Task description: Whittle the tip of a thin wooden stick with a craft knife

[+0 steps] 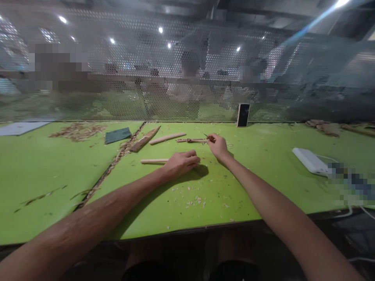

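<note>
A pale stick (154,161) on the green counter (263,160) runs behind the left hand (181,162), its grip unclear; apart from it, the right hand (217,145) pinches a thin brown piece (209,137), best held lightly, tip outward.

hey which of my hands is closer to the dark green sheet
Left. Your left hand is right of the dark green sheet, nearer you; your right hand is farther right.
</note>
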{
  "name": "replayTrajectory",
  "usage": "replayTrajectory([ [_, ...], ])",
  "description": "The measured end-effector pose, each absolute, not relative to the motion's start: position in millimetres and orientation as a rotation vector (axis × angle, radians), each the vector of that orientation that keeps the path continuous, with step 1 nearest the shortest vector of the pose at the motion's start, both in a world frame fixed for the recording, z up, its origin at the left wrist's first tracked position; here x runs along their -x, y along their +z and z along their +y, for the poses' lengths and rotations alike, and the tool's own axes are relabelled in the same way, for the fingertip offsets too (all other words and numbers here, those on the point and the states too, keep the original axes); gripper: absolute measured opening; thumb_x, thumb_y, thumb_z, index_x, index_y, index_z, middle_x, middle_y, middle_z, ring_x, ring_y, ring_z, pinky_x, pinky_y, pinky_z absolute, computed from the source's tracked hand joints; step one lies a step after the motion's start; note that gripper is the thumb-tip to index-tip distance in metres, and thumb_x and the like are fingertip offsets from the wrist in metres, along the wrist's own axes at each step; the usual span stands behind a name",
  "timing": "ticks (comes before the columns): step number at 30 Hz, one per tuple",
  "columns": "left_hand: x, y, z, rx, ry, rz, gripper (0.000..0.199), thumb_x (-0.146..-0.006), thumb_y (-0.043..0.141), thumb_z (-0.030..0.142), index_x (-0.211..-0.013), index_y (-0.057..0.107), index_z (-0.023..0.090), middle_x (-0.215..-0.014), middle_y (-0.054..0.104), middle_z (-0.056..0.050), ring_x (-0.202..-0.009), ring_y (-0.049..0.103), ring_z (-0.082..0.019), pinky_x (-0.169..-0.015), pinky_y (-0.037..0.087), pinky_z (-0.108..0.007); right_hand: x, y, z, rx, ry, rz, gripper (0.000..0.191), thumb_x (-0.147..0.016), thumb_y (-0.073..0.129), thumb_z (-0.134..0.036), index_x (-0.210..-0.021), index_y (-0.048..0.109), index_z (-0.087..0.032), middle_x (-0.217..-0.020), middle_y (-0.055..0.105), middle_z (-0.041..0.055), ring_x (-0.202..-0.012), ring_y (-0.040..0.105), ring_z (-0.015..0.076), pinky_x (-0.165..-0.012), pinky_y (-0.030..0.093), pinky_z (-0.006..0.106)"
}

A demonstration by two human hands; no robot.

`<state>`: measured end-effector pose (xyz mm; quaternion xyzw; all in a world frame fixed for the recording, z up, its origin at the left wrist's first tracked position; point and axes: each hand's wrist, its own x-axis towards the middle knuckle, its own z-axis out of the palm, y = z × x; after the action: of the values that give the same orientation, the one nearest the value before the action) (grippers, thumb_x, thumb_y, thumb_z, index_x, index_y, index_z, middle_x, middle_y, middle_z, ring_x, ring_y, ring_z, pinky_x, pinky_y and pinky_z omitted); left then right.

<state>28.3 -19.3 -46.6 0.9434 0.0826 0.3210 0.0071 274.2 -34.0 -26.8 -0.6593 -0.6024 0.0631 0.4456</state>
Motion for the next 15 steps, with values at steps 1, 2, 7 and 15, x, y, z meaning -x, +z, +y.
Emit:
replayTrajectory([
  [1,-28.0,-46.5,-19.7,-2.946,0.995,0.262,0.023,-0.112,0.061,0.03,-0.104,0.077,0.016,-0.101,0.075,-0.007,-0.08,0.07,-0.012,-0.073,0.056,-0.021,-274.2,-26.6,-34.1,1.63,0.156,-1.492,0.018,-0.108,0.073,-0.036,-0.108,0.075,-0.018,-0.105,0.076,0.0048,-0.096,0.073,0.0189,-0.091,0.064,0.04],
  [2,-27.8,-46.4,-19.9,-2.941,0.992,0.27,0.022,-0.112,0.061,0.029,-0.104,0.077,0.016,-0.101,0.075,-0.007,-0.08,0.07,-0.012,-0.073,0.056,-0.021,-274.3,-26.3,-34.3,1.628,0.156,-1.491,0.018,-0.108,0.073,-0.036,-0.108,0.075,-0.018,-0.105,0.076,0.0047,-0.095,0.073,0.0189,-0.091,0.065,0.04],
  [7,-26.9,-45.5,-18.4,-2.9,1.015,0.287,0.016,-0.108,0.067,0.026,-0.105,0.076,0.014,-0.098,0.075,-0.008,-0.082,0.071,-0.015,-0.075,0.058,-0.023,-273.5,-25.7,-35.7,1.631,0.157,-1.495,0.02,-0.109,0.073,-0.038,-0.109,0.074,-0.018,-0.107,0.076,0.0053,-0.096,0.073,0.0191,-0.09,0.065,0.04],
  [15,-28.3,-49.3,-14.7,-2.855,1.118,0.19,0.012,-0.103,0.074,0.022,-0.098,0.08,0.013,-0.091,0.078,-0.008,-0.08,0.075,-0.015,-0.074,0.064,-0.026,-271.3,-24.1,-37.7,1.661,0.166,-1.487,0.023,-0.108,0.074,-0.037,-0.116,0.073,-0.015,-0.113,0.075,0.0058,-0.1,0.074,0.0201,-0.091,0.065,0.04],
])
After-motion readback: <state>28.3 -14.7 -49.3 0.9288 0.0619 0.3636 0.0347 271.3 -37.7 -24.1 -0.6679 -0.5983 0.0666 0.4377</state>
